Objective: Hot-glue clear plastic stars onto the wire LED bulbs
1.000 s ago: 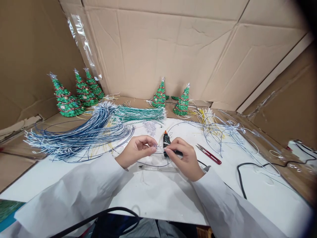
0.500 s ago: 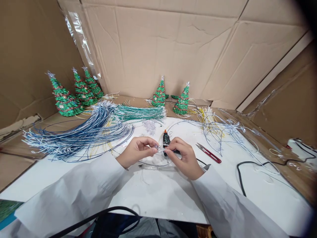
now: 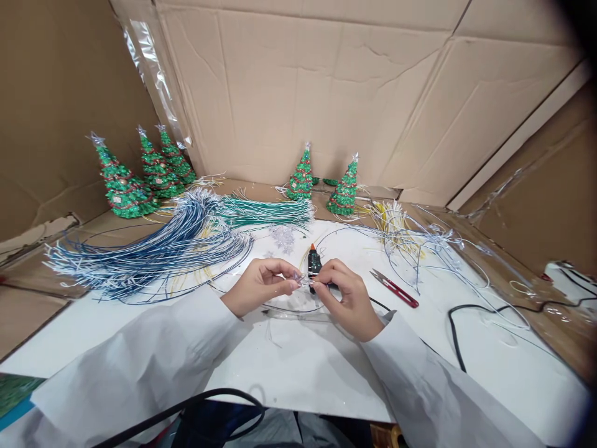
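Note:
My left hand (image 3: 260, 285) is closed in a pinch on a small clear star-shaped piece (image 3: 297, 279), held above the white tabletop. Facing it, my right hand (image 3: 349, 300) pinches the whitish end of a thin wire (image 3: 311, 284) between thumb and forefinger. The piece and the wire end meet or nearly meet; fingers cover the exact contact. Just behind the fingertips lies a dark glue gun (image 3: 314, 260) with an orange nozzle. Red-handled thread snips (image 3: 396, 289) rest to the right of my right hand.
Blue wires (image 3: 140, 261) and green wires (image 3: 265, 211) lie in bundles at left and centre back. Several small green Christmas trees (image 3: 301, 177) stand behind. Clear snowflake pieces (image 3: 282, 238) are piled beyond my hands. Tangled wires (image 3: 433, 239) and a black cable (image 3: 451, 330) occupy the right.
The two hands stay almost in place, with the clear piece and the wire end slightly closer together. The whole view has shifted very slightly.

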Motion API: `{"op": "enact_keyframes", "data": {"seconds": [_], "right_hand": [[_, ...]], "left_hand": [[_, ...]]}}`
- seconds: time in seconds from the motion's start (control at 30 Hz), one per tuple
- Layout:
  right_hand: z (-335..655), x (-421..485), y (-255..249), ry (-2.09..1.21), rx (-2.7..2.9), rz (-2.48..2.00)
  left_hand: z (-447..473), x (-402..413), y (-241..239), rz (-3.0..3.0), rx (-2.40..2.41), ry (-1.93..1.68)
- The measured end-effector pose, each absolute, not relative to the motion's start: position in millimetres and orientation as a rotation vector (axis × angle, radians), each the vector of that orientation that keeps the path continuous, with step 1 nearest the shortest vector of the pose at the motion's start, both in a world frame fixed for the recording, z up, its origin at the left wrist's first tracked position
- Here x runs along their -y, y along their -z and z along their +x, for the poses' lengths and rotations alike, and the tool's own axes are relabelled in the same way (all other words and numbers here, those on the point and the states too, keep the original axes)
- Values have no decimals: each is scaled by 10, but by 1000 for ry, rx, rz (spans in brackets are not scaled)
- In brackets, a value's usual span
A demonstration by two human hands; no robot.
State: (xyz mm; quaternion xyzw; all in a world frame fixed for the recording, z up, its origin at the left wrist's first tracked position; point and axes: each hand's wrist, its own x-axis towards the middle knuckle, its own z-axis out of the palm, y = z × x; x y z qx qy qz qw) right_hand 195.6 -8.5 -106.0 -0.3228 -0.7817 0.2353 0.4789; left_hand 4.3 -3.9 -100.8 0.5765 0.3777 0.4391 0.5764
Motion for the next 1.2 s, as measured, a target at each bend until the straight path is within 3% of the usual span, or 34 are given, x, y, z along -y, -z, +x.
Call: {"op": "enact_keyframes", "data": {"seconds": [1.2], "right_hand": [[1937, 130, 1068, -550, 1931, -785]], "left_hand": [[78, 74, 1001, 1292, -866, -1033]]}}
